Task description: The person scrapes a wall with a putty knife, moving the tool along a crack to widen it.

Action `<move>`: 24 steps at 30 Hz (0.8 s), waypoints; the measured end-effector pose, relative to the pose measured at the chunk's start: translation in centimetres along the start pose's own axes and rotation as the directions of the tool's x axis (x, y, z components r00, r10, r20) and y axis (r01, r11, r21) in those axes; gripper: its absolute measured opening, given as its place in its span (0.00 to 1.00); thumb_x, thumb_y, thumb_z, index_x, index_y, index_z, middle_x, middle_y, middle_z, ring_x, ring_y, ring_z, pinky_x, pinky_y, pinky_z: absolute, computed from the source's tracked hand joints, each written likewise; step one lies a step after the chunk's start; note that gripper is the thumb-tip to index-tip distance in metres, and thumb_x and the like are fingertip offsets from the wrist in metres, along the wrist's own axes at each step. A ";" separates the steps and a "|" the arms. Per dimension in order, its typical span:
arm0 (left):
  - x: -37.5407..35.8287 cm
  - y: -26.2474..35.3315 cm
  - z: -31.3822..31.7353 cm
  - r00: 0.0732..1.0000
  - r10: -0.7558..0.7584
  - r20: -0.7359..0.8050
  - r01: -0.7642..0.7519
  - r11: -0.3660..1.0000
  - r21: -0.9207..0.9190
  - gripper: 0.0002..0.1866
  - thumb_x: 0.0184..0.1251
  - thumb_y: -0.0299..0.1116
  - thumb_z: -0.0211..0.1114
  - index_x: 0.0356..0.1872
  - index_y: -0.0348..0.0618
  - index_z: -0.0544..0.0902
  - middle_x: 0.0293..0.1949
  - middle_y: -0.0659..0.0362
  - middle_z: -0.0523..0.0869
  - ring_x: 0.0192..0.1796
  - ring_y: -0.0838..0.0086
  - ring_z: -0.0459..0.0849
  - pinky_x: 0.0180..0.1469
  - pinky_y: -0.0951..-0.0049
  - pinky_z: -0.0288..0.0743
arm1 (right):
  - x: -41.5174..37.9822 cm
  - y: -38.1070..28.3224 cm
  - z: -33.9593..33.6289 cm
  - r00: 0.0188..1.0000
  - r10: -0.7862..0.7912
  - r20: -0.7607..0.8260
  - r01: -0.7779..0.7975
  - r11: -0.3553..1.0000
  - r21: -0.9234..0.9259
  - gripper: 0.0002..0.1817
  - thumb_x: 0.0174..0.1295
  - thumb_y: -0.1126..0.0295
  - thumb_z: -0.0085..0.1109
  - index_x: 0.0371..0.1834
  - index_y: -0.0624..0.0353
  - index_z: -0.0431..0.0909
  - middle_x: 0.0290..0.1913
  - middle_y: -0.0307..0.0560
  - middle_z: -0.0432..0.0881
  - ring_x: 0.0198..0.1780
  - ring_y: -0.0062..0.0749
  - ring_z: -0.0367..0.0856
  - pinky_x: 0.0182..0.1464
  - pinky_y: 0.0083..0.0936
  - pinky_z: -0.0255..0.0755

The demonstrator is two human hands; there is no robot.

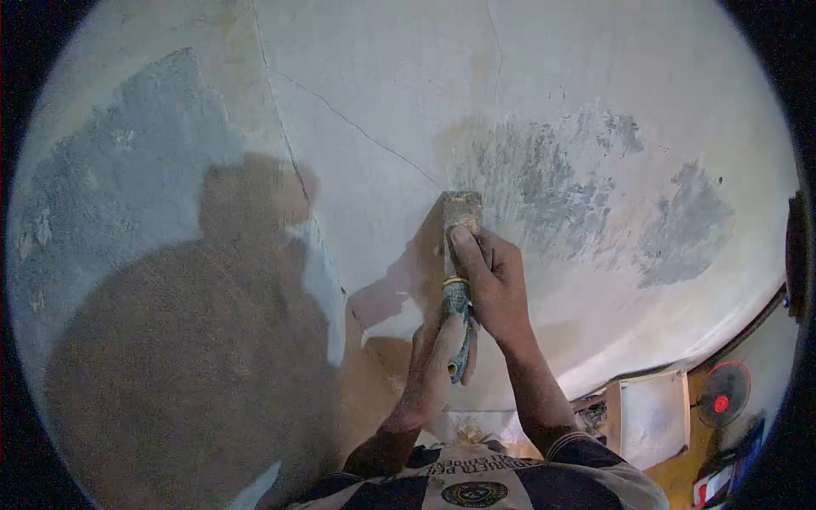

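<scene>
A scraper (456,289) with a long, stained flat blade and a worn blue-grey handle points up the wall in front of me. My left hand (435,353) is wrapped around its handle from below. Higher up, my right hand (500,276) grips the blade, thumb laid flat on its face and fingers curled at its side. The blade's tip is at the wall surface (382,93), near the lower end of a thin diagonal crack; whether it presses in is hard to tell. Grey, scuffed patches (561,178) show through the pale coating to the right.
A long crack (285,136) runs down the wall on the left, beside a large grey patch (144,144). My shadow falls across the lower left. At lower right are a pale framed panel (654,421) and a dark fan with a red centre (721,404).
</scene>
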State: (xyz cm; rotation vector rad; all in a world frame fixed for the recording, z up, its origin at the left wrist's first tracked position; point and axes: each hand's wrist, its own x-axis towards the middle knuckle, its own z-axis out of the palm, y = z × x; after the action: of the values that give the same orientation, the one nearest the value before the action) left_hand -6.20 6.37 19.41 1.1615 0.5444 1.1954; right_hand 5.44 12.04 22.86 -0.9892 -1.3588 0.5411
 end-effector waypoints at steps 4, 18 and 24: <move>0.0 1.0 -0.3 0.986 0.019 0.167 0.009 0.985 -0.171 0.22 0.74 0.51 0.47 0.43 0.38 0.72 0.21 0.61 0.73 0.13 0.80 0.67 0.15 0.79 0.60 | 1.0 -3.5 -0.3 0.998 0.040 0.056 -0.038 0.998 -0.049 0.25 0.70 0.55 0.51 0.21 0.66 0.71 0.16 0.40 0.68 0.23 0.21 0.63 0.25 0.30 0.61; 0.7 -1.5 0.3 0.999 -0.011 -0.048 0.007 0.996 -0.084 0.21 0.73 0.50 0.48 0.38 0.39 0.73 0.17 0.62 0.73 0.13 0.79 0.68 0.16 0.78 0.61 | 0.4 -0.8 -0.5 0.997 -0.057 0.052 0.056 0.998 0.030 0.21 0.71 0.60 0.48 0.28 0.68 0.74 0.20 0.51 0.74 0.23 0.29 0.69 0.30 0.31 0.66; 0.3 -0.4 1.0 0.994 -0.038 -0.098 0.026 0.992 -0.120 0.21 0.73 0.50 0.47 0.37 0.39 0.73 0.17 0.60 0.73 0.12 0.78 0.69 0.14 0.78 0.61 | 0.9 -1.9 -0.7 0.991 -0.121 0.062 0.129 0.982 -0.138 0.21 0.71 0.59 0.50 0.28 0.67 0.75 0.20 0.41 0.70 0.25 0.21 0.66 0.28 0.25 0.62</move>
State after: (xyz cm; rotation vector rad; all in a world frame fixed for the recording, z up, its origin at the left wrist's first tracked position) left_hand -5.07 6.21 19.48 0.9926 0.5580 1.2463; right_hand 5.82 11.61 25.03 -1.0016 -1.5128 0.3828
